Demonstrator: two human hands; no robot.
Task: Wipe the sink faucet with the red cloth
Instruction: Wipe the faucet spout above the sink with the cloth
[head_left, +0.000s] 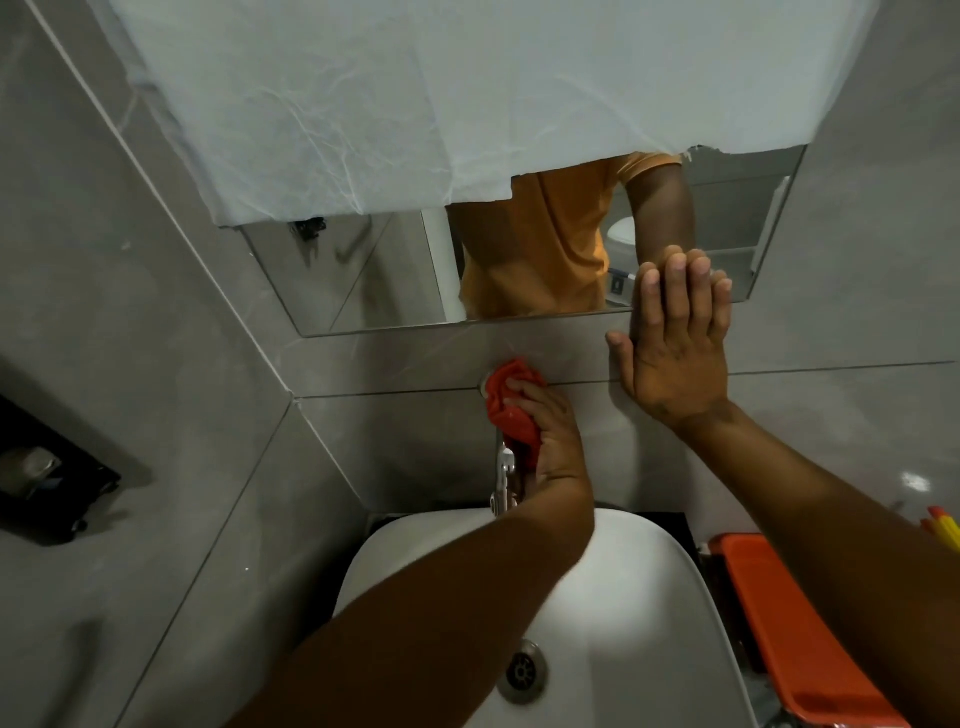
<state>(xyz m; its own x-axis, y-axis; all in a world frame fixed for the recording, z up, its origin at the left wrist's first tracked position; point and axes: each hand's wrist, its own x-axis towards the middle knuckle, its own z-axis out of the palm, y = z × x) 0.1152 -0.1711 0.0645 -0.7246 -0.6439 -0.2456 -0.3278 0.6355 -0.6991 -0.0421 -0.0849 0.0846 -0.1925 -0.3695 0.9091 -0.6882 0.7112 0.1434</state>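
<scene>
The red cloth (511, 405) is bunched in my left hand (550, 431) and pressed against the base of the chrome faucet (505, 480), where it comes out of the grey tiled wall. Only the faucet's spout shows below the cloth, over the white sink (649, 597). My right hand (675, 353) lies flat and open on the wall, fingers reaching up onto the lower edge of the mirror (363, 275). It holds nothing.
White sheeting (363, 104) covers most of the mirror. A black wall holder (47, 478) juts out at left. An orange tray (795, 629) lies right of the sink. The sink drain (522, 673) is near the bottom.
</scene>
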